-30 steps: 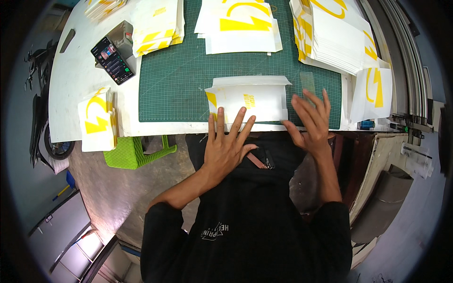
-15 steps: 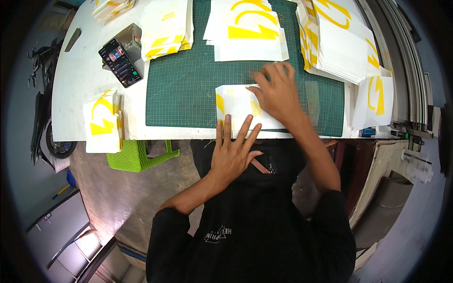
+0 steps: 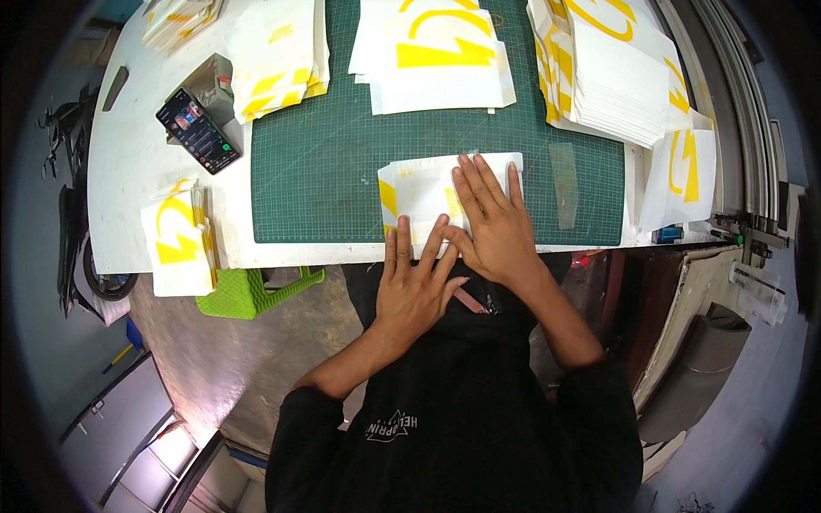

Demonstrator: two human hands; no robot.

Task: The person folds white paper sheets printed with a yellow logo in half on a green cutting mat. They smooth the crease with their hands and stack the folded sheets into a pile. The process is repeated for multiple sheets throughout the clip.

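Sticker sheet (image 3: 419,192) pressed flat under both hands

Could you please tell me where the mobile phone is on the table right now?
In the head view, the phone lies at the table's upper left, just off the green cutting mat's left edge, beside a stack of yellow-printed sheets.

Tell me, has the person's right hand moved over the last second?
Yes. The right hand has slid left along the near edge of the green cutting mat and now presses flat on the white sheet.
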